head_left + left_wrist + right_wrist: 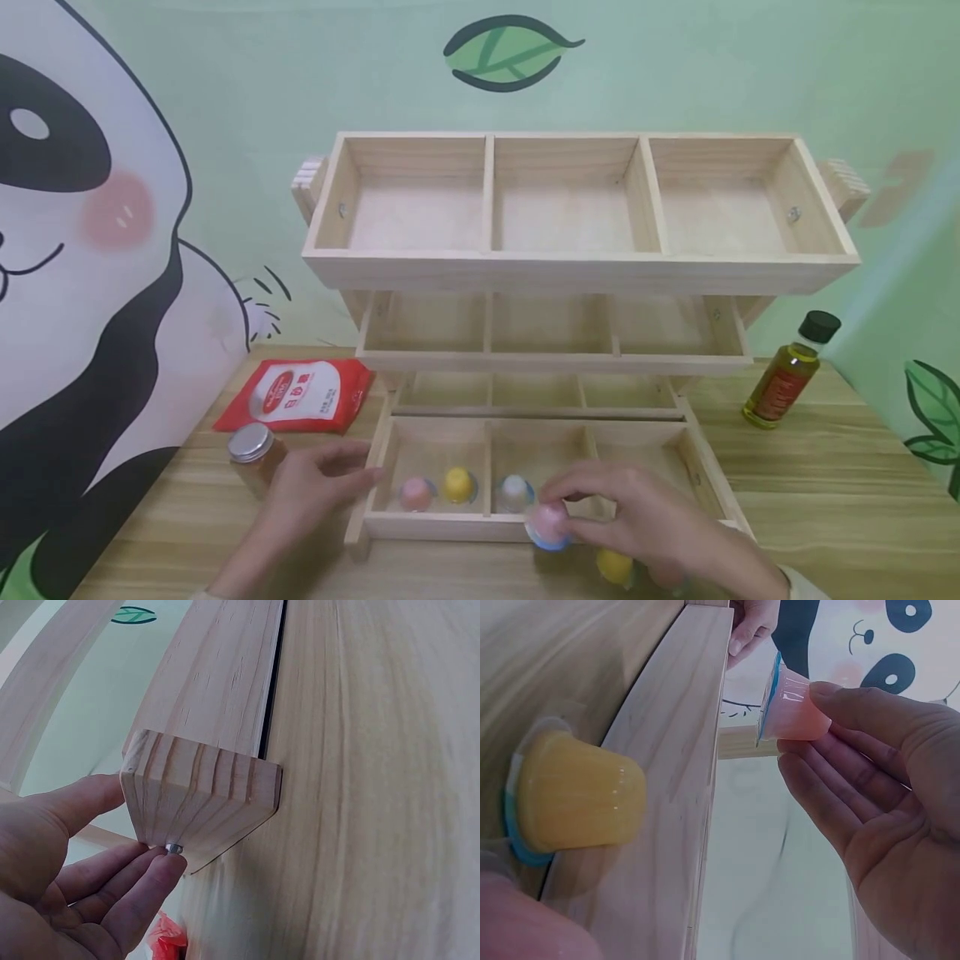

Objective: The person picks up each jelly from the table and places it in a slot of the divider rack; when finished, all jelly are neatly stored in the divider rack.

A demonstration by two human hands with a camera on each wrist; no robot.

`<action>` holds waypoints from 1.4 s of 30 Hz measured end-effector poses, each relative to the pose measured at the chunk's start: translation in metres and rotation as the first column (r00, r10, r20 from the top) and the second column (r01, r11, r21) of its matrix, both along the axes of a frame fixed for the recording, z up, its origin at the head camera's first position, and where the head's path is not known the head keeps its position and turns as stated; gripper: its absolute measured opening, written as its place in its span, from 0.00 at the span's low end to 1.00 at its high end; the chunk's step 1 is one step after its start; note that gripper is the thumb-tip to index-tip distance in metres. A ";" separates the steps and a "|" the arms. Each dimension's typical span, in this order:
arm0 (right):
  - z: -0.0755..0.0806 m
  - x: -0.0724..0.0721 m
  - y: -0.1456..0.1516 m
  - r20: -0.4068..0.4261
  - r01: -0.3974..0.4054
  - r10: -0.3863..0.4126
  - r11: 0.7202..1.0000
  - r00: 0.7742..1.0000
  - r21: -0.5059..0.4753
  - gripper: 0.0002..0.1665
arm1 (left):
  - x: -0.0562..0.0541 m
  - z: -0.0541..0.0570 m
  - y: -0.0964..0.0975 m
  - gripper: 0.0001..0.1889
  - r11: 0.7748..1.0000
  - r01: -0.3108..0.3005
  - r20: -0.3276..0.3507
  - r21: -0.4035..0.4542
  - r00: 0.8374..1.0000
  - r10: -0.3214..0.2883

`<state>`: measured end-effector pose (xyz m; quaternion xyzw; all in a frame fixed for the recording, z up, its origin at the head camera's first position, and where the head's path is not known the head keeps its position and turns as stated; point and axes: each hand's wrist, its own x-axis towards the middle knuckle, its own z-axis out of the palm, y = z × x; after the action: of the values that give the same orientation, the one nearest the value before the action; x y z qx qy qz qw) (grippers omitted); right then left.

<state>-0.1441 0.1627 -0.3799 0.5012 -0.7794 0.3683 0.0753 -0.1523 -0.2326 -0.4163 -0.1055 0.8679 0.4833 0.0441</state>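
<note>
A small pink jelly cup (547,525) with a blue-edged lid is pinched between the thumb and fingers of my right hand (637,517), over the front edge of the lowest tray. In the right wrist view, the cup (799,705) lies on its side in the fingertips. My left hand (315,483) is at the left end of the wooden tiered rack (581,275); in the left wrist view, its thumb and fingers hold the striped wooden end piece (199,776) near a bolt. The lowest tray holds a pink cup (417,493), a yellow cup (459,484) and a white cup (515,492).
Another yellow cup (615,568) and a pink one (666,575) lie on the table in front of the rack, partly behind my right hand. A silver-lidded jar (251,443) and a red packet (300,396) are at left, an oil bottle (783,379) at right.
</note>
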 end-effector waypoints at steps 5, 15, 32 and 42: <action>0.004 -0.004 -0.001 -0.020 0.038 -0.038 0.999 0.999 0.005 0.19 | 0.000 0.000 0.001 0.33 1.000 0.000 0.004 0.012 1.000 0.000; 0.004 -0.009 -0.004 0.001 0.107 -0.107 0.994 0.994 0.002 0.17 | -0.001 -0.001 0.000 0.34 1.000 -0.005 0.020 0.022 1.000 0.005; -0.009 -0.021 0.006 -0.023 0.116 -0.117 0.992 0.993 -0.050 0.18 | -0.002 0.000 0.000 0.34 1.000 0.000 0.018 0.022 1.000 0.000; -0.011 -0.024 0.008 -0.012 0.192 -0.192 0.981 0.981 -0.010 0.15 | -0.002 -0.001 0.000 0.34 1.000 0.002 0.015 0.021 1.000 -0.002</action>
<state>-0.1677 0.1702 -0.3907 0.4256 -0.8221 0.3593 0.1177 -0.1541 -0.2328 -0.4172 -0.1078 0.8627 0.4914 0.0523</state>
